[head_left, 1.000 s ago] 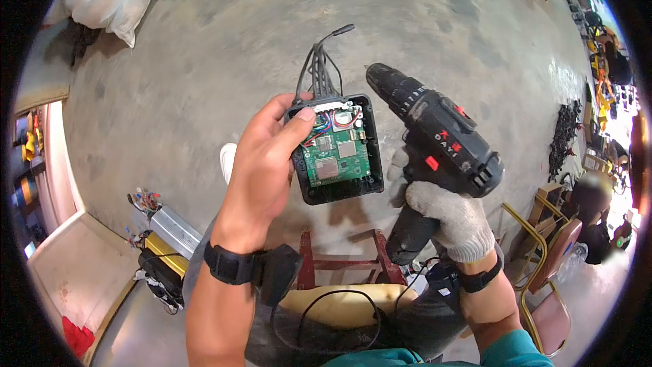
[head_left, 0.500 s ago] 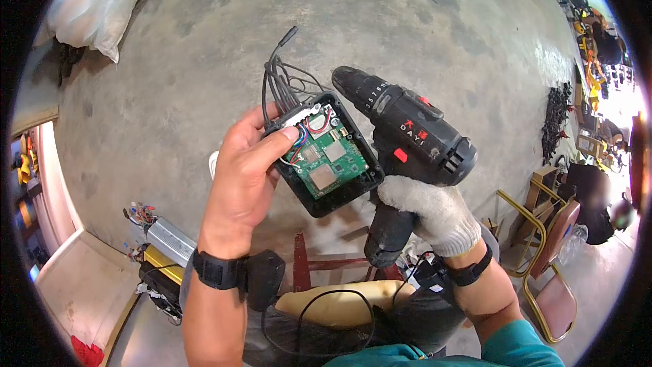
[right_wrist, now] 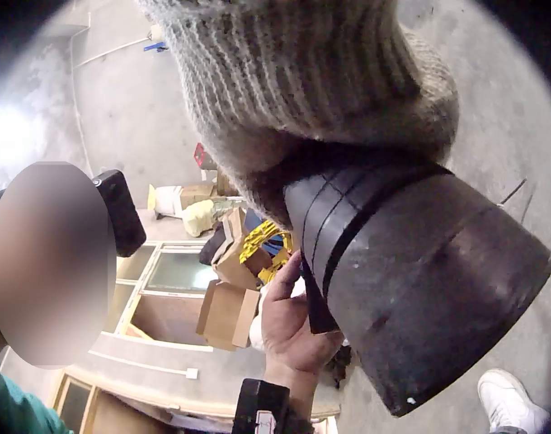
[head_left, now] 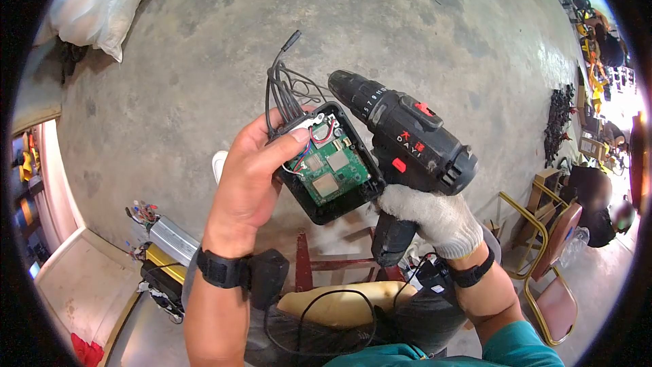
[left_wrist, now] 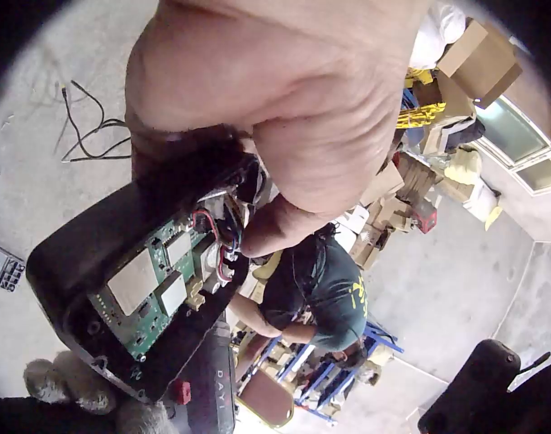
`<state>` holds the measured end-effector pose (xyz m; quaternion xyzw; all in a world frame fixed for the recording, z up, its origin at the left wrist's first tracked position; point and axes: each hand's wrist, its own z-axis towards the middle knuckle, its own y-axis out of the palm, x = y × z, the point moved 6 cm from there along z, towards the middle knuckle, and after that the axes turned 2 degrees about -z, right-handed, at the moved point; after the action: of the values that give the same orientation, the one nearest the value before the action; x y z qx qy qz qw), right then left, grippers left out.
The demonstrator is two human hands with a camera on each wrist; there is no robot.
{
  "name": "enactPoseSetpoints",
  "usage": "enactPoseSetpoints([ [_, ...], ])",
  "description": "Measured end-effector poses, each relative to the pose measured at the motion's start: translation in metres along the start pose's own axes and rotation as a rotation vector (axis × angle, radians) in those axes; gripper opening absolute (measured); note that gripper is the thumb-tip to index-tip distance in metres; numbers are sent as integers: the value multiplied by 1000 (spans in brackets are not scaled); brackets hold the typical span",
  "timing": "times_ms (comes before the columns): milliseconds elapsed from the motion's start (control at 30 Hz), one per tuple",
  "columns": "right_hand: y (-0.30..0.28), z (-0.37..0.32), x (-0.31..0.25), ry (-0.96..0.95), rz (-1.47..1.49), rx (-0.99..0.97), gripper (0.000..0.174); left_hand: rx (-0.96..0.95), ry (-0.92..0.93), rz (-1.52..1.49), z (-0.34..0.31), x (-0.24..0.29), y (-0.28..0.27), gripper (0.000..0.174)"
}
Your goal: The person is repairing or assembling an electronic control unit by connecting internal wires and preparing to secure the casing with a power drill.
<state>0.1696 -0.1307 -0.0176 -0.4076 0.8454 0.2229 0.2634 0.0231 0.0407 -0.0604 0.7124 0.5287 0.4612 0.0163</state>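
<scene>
My bare left hand (head_left: 255, 173) grips an open black plastic box (head_left: 327, 217) by its upper left side, thumb over the rim beside thin coloured wires. A green circuit board (head_left: 346, 175) with square silver patches sits inside it. Black cables (head_left: 282, 92) leave the box's upper end, one tipped with a plug. In a knitted glove, my right hand (head_left: 438, 214) holds a black cordless drill (head_left: 414, 137) by its handle, chuck pointing up and left. The gloved fingers lie close to the box's lower right corner. The drill's thick base (right_wrist: 429, 280) fills much of the right wrist view.
A cream cushion (head_left: 346, 302) and red stool legs (head_left: 303, 265) lie below the hands. At the left, a silver metal case (head_left: 173, 239) with loose wires stands on the floor. Chairs (head_left: 553, 251) stand at the right, a white sack (head_left: 102, 7) at the upper left.
The box has turned, its cable end now leaning left. The drill has moved left, close beside the box. Both hands keep their hold; the last half second brings only slight shifts.
</scene>
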Motion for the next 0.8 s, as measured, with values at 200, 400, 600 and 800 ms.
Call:
enactPoseSetpoints([
  [200, -1, -2, 1, -104, -146, 31, 32, 12, 21, 101, 1, -1, -1, 35],
  [400, 2, -3, -4, 20, 139, 45, 53, 133, 62, 35, 1, 2, -8, 27],
  [600, -10, 16, 7, -110, 548, -66, 41, 66, 7, -86, 0, 4, -6, 23],
  [800, -7, 12, 7, -60, 426, -62, 41, 177, 108, 193, -2, 7, -11, 20],
])
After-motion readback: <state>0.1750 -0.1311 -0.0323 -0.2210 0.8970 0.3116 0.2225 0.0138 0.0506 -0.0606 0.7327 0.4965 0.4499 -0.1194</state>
